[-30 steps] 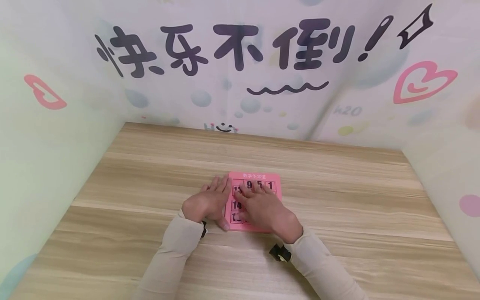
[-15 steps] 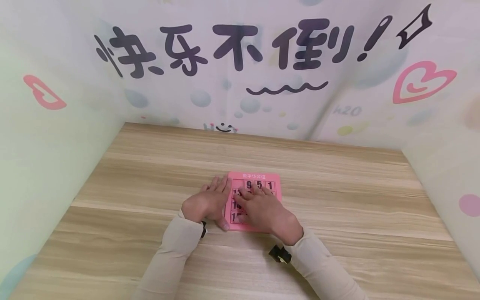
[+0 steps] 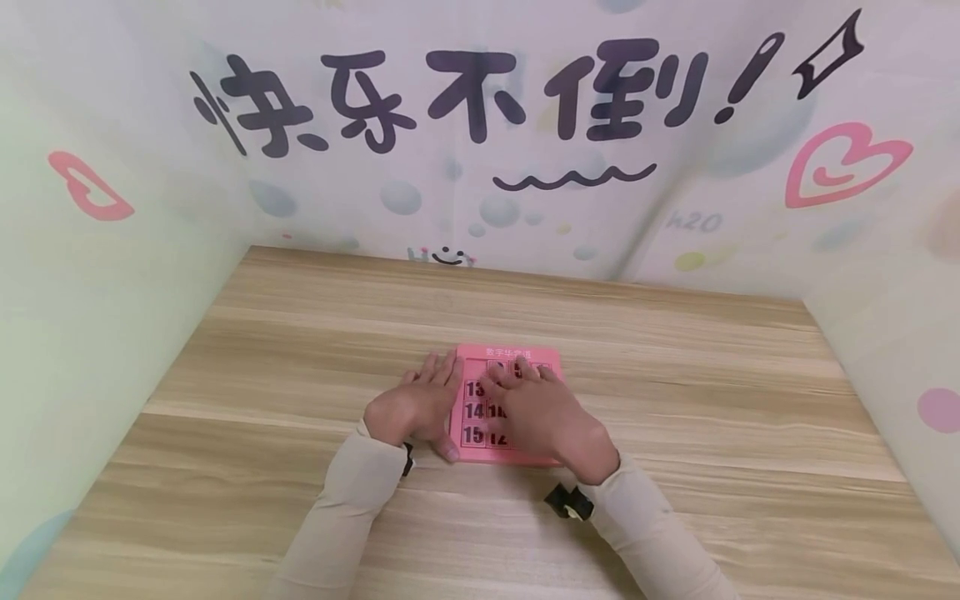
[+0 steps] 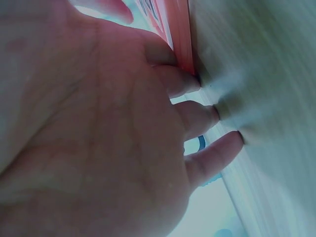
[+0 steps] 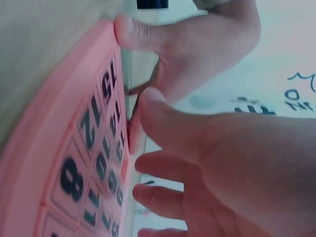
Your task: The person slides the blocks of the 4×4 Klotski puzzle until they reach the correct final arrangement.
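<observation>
A pink number slide puzzle [image 3: 495, 457] lies flat on the table, its numbered tiles in a square frame. Along its left side rests my left hand [image 3: 420, 407], fingers straight and thumb at the near left corner. The left wrist view shows those fingers [image 4: 197, 118] reaching the tabletop beside the pink edge [image 4: 180, 34]. Above the tiles my right hand [image 3: 543, 412] spreads its fingers, covering much of the right half. A gap [image 3: 475, 367] shows at the top left, with tile 13 [image 3: 475, 389] just below it. Tile 8 [image 5: 73, 180] is clear in the right wrist view.
The wood-grain table [image 3: 300, 333] stretches around the puzzle on all sides. A printed white backdrop [image 3: 487, 208] rises behind it, with light walls to the left and right. Black straps [image 3: 568, 502] sit at the wrists.
Tile 13 has slid slightly toward me, widening the gap above it. My right hand has shifted a little to the right, uncovering tiles 14, 15 and 12 more. My left hand stays put.
</observation>
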Demonstrator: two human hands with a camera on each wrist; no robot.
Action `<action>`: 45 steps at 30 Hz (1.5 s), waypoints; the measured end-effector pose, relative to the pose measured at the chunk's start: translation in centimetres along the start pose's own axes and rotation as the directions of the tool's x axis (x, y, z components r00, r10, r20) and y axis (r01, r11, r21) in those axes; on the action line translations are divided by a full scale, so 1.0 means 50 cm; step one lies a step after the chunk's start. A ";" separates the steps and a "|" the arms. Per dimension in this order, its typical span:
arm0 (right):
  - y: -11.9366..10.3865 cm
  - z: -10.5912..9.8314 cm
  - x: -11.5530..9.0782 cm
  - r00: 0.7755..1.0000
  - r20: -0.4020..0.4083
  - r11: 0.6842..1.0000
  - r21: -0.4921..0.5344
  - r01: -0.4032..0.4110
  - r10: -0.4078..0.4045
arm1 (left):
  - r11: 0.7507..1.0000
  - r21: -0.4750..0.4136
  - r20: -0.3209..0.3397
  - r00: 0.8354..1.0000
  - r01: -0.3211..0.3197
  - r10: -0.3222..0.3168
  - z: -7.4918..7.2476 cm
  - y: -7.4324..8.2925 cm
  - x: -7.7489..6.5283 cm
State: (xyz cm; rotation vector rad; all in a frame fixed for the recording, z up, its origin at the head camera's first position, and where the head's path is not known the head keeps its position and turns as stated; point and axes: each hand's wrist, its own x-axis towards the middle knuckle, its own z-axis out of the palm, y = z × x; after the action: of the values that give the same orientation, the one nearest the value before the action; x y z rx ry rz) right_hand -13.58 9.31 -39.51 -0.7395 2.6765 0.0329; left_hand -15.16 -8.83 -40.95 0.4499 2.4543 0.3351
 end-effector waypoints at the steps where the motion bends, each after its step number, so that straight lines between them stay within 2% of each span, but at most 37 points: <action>1: 0.005 -0.001 0.001 1.000 0.002 1.000 -0.002 -0.021 0.021 | 1.000 -0.004 0.000 1.000 0.001 -0.001 0.000 0.000 0.000; 6: 0.020 0.001 0.006 0.996 0.027 0.996 -0.002 -0.085 0.085 | 1.000 -0.007 -0.003 1.000 0.005 -0.005 0.001 0.001 0.002; 9: 0.022 0.004 0.010 0.996 0.027 0.996 0.003 -0.089 0.089 | 1.000 -0.014 -0.003 1.000 0.006 -0.006 0.002 0.000 0.002; 16: 0.017 0.006 0.015 0.997 0.016 0.996 -0.036 -0.080 0.080 | 1.000 -0.012 0.003 1.000 0.010 -0.009 0.002 0.000 0.003; 45: -0.004 0.023 0.028 0.996 -0.084 0.998 -0.063 -0.030 0.024 | 1.000 0.011 -0.003 1.000 -0.008 0.008 -0.001 0.000 -0.001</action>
State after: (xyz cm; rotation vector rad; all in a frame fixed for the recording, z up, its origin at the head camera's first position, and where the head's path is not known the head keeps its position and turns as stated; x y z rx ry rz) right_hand -14.20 8.61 -41.03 -0.7398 2.7762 0.0979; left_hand -15.15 -8.83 -40.90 0.4647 2.4590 0.3262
